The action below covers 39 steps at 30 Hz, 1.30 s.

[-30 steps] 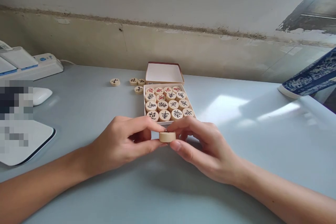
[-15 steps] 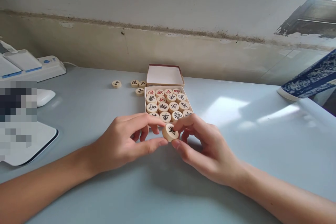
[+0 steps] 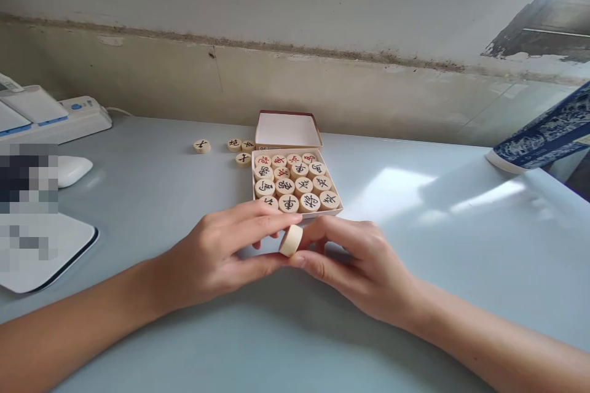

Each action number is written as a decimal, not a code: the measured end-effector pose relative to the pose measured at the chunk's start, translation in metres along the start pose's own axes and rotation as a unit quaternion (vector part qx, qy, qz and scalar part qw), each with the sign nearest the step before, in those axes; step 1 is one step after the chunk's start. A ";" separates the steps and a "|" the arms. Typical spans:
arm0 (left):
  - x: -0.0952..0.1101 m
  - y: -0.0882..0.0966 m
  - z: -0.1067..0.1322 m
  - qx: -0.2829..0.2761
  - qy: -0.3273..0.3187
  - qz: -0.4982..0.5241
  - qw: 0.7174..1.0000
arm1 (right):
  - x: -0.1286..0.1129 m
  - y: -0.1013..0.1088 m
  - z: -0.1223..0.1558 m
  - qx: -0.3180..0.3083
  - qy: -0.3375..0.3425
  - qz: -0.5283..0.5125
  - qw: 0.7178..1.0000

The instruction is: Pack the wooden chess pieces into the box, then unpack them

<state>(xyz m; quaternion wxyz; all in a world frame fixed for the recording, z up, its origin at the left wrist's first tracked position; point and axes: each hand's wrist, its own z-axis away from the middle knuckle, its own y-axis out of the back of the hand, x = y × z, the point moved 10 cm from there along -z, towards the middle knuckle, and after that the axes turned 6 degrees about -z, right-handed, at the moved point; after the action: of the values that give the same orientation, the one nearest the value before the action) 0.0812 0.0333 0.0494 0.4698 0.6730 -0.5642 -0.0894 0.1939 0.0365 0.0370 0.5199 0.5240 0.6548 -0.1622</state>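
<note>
Two bare hands meet at the middle of a pale grey table [image 3: 442, 239], and between their fingertips we find one small wooden disc [image 3: 291, 240]. The left hand [image 3: 216, 255] comes in from the left and the right hand [image 3: 359, 264] from the right. Both are curled nearly closed, pinching the disc between them.

The left index finger [image 3: 275, 219] arches over the top of the disc, while the two thumbs meet tip to tip just beneath it. The right fingers [image 3: 325, 228] press on its far side. The disc is tipped up on edge, so that its round rim runs from the thumbs below to the index finger above. Its plain flat face is turned toward the left hand and toward us. We cannot see any marking on it from here. Neither hand is clearly nearer: the disc sits right at the meeting point of both sets of fingertips, raised a little off the table.

Just beyond the fingertips, almost touching the left knuckles, lies an open cardboard box [image 3: 340, 206]. It is packed with rows of similar discs, face up, with black or red characters. Its empty lid [image 3: 288, 129] lies farther away, right behind the box. Four loose discs [image 3: 243, 159] lie beyond and to the left of the left hand, well apart from it. Far off on the left we also see a white mouse [image 3: 74, 169] and a white power strip [image 3: 69, 116].
</note>
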 end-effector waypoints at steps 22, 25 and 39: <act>-0.026 -0.032 0.005 -0.162 0.242 0.227 0.929 | -0.015 -0.005 0.005 -0.008 0.091 0.089 0.992; -0.029 -0.036 0.008 -0.178 0.257 0.231 0.921 | -0.013 -0.002 0.004 0.015 0.075 0.106 0.991; -0.028 -0.034 0.007 -0.164 0.228 0.188 0.941 | -0.008 0.002 0.002 0.022 0.022 0.070 0.997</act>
<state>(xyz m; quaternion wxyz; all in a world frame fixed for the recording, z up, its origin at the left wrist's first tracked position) 0.0896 0.0502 0.0096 0.6982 0.4707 -0.5355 0.0648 0.1955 0.0320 0.0433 0.5034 0.5838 0.6240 -0.1281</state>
